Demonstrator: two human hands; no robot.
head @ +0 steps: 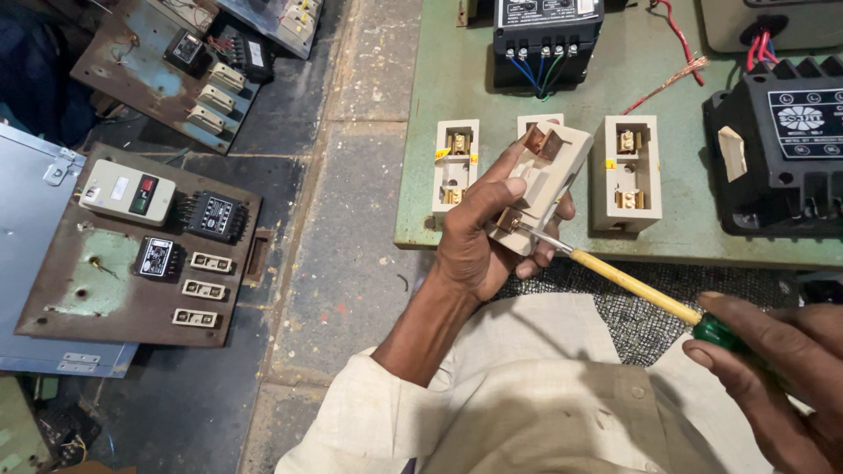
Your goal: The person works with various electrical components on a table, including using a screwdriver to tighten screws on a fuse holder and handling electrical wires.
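Our left hand [479, 241] grips a cream fuse carrier [544, 180], lifted off the green bench [439, 88]. Our right hand [777, 369] closes round a yellow-shafted screwdriver [628, 281], tip at the carrier's lower terminal. Just beyond the left hand, two fuse bases [455, 167] sit mounted; the middle one, mostly hidden behind the carrier, looks to be awaiting it. Terminal work appears mid-way.

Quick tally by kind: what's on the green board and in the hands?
Cream fuse bases on the green board: 3, the middle one mostly hidden
Cream fuse carrier in left hand: 1
Black electrical units: 2
Screwdriver in right hand: 1
Total: 7
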